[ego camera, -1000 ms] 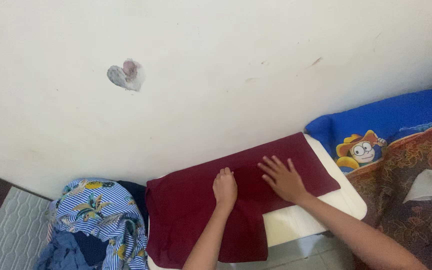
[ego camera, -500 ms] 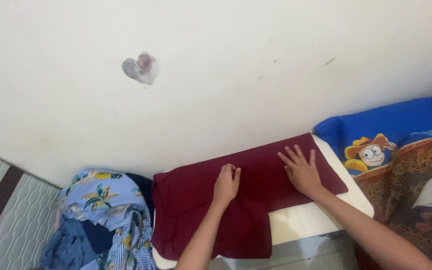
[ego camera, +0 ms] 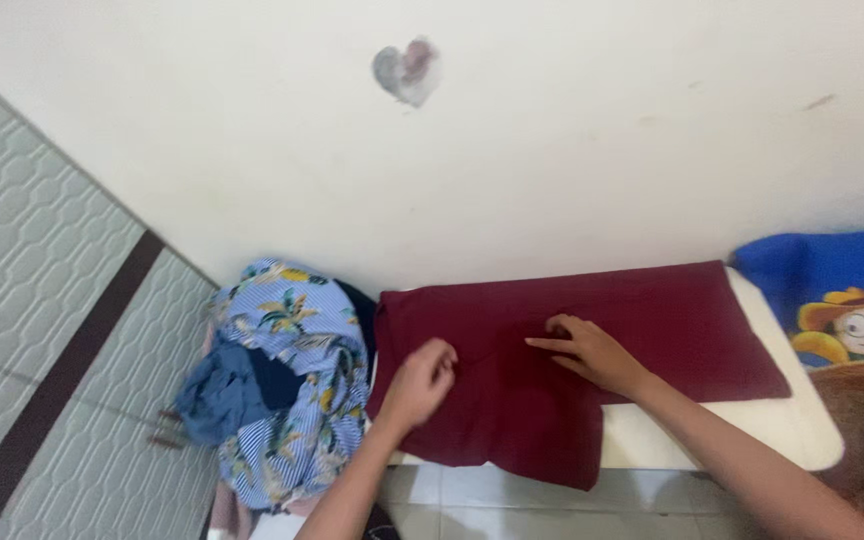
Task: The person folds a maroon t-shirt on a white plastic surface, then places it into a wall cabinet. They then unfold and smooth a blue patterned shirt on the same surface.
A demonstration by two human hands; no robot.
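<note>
Two hands on one maroon garment spread over a white board by the wall.

The maroon garment (ego camera: pixel 642 330) lies flat on the white board (ego camera: pixel 752 440), its long axis running left to right along the foot of the white wall (ego camera: pixel 552 150), with one flap hanging off the near edge toward the tiled floor (ego camera: pixel 512 495). The left hand (ego camera: pixel 420 382) rests near the garment's left end, fingers curled and pinched on the cloth. The right hand (ego camera: pixel 589 352) lies at the middle, fingers together and pointing left, pressed flat on the fabric, gripping nothing. Just left of the board sits one heap of clothes, a blue striped floral shirt (ego camera: pixel 292 400) on top. At the right edge is one blue cartoon-print cushion (ego camera: pixel 832 290). One grey heart-shaped mark (ego camera: pixel 405 72) shows on the wall.
</note>
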